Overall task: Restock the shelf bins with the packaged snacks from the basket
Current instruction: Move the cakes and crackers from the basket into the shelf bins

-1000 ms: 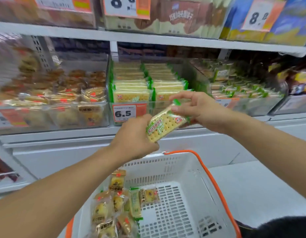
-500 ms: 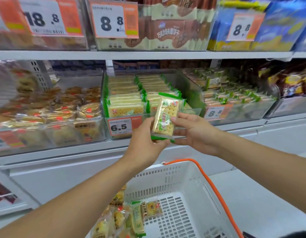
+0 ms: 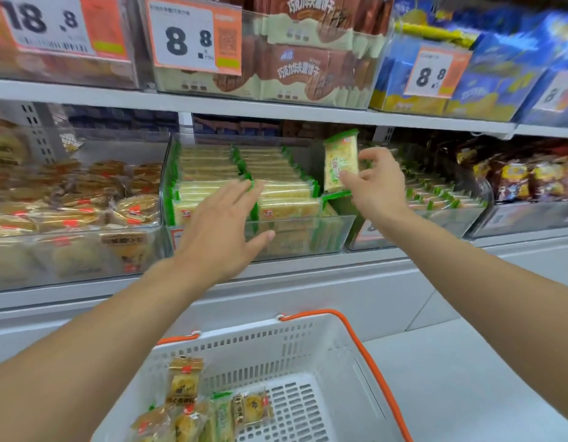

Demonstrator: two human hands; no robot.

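Left hand (image 3: 227, 231) hovered flat over front of the clear cracker bin (image 3: 308, 232), fingers straight and spread, holding nothing; fingertips just over the near packs. Right of it, the right hand (image 3: 376, 183) pinched a green-edged cracker packet (image 3: 340, 162) by its lower right edge, thumb and fingers curled. Packet upright, long axis vertical, over the bin's right end where an open slot showed beside the stacked rows. Right hand nearer; judged next move: lower packet straight down. Basket (image 3: 356, 362) below held more snacks.

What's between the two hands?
In the head view, rows of green-edged cracker packs in the clear bin lie between the left hand and right hand.
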